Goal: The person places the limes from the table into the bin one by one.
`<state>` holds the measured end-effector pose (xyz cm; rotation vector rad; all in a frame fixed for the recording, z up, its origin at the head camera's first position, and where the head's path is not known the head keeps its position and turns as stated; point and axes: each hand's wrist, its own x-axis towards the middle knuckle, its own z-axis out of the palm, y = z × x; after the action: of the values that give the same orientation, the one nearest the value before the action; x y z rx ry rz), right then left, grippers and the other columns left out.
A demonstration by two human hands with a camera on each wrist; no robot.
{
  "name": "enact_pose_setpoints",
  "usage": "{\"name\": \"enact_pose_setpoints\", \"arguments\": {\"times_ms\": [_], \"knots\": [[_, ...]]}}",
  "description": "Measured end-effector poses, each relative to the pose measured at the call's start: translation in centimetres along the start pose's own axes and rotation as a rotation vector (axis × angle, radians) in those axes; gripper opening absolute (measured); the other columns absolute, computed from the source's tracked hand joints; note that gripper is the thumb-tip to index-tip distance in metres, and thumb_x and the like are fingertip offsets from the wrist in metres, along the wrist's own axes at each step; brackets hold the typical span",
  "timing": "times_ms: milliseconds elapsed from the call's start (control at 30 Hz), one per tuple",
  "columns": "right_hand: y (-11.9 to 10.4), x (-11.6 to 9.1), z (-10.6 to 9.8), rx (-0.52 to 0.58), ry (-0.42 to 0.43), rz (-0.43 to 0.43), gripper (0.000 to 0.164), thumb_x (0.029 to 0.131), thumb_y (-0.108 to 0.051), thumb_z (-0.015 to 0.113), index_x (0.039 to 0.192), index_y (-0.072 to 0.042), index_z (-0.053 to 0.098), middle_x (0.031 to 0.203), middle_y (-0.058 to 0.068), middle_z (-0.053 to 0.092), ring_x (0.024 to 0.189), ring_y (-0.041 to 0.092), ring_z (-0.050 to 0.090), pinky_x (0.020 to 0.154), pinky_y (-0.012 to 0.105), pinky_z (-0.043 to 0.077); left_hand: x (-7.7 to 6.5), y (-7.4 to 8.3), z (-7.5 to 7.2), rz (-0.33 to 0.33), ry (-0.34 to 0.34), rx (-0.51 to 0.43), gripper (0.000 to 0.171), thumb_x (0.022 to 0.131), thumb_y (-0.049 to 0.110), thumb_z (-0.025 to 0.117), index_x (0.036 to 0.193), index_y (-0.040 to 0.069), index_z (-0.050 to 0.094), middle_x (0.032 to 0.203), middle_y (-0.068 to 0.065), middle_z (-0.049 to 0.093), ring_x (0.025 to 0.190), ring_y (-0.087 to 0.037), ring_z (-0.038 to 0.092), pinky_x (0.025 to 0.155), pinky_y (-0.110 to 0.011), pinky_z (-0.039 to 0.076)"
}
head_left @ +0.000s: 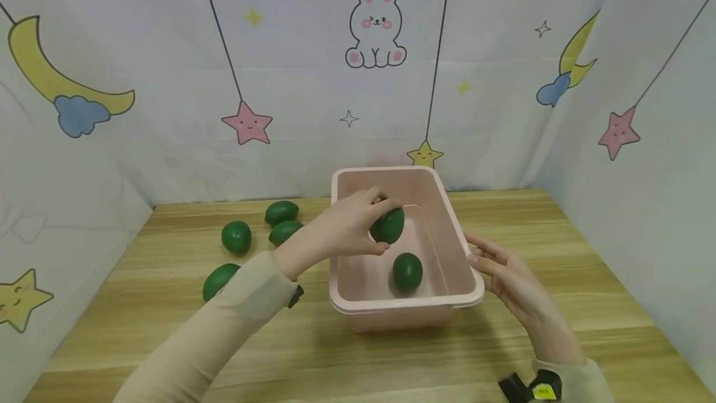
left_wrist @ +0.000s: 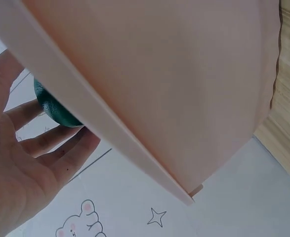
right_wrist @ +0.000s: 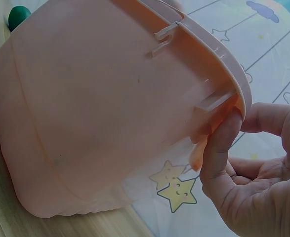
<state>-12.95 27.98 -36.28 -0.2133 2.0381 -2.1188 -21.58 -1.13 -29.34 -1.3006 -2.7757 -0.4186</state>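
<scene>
A pink plastic bin (head_left: 405, 307) stands on the wooden table with its mouth up. Over its inside, my left hand (head_left: 353, 221) holds a dark green avocado (head_left: 391, 226) between thumb and fingers. The left wrist view shows this avocado (left_wrist: 58, 108) partly hidden behind the bin's rim (left_wrist: 100, 116). A second avocado (head_left: 407, 273) lies on the bin floor. My right hand (head_left: 517, 285) pinches the bin's right rim, and in the right wrist view its thumb and a finger (right_wrist: 224, 138) meet at the rim's edge.
Several more avocados lie on the table left of the bin, among them one (head_left: 237, 237) standing apart and one (head_left: 220, 281) partly behind my left sleeve (head_left: 224, 322). A patterned white curtain (head_left: 302, 79) hangs behind and beside the wooden table (head_left: 537, 235).
</scene>
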Motion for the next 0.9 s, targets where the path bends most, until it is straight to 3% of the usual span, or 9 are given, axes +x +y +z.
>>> {"name": "enact_pose_setpoints", "arguments": {"times_ms": [333, 633, 900], "knots": [[0.0, 0.0, 0.0, -0.001, 0.000, -0.002, 0.060, 0.099, -0.011, 0.049, 0.149, 0.007, 0.021, 0.104, 0.000, 0.055, 0.092, 0.006, 0.060, 0.082, 0.022, 0.056, 0.6, 0.7, 0.8, 0.025, -0.071, 0.078, 0.078, 0.077, 0.036, 0.076, 0.146, 0.032, 0.038, 0.123, -0.002, 0.051, 0.101, -0.014, 0.052, 0.077, -0.029, 0.050], [0.0, 0.0, -0.1, 0.006, -0.017, -0.023, 0.059, 0.099, -0.009, 0.048, 0.148, 0.008, 0.020, 0.103, 0.000, 0.055, 0.092, 0.006, 0.060, 0.081, 0.022, 0.056, 0.6, 1.1, 1.3, 0.022, -0.160, 0.106, 0.075, 0.078, 0.037, 0.077, 0.143, 0.026, 0.043, 0.127, -0.004, 0.048, 0.102, -0.016, 0.053, 0.081, -0.029, 0.052], [0.0, 0.1, -0.1, 0.002, -0.013, -0.019, 0.059, 0.099, -0.010, 0.048, 0.148, 0.009, 0.020, 0.103, 0.000, 0.055, 0.092, 0.006, 0.060, 0.081, 0.022, 0.056, 0.5, 0.9, 2.0, 0.055, -0.160, 0.106, 0.071, 0.078, 0.036, 0.077, 0.140, 0.023, 0.047, 0.127, -0.006, 0.048, 0.105, -0.018, 0.052, 0.082, -0.030, 0.052]]}}
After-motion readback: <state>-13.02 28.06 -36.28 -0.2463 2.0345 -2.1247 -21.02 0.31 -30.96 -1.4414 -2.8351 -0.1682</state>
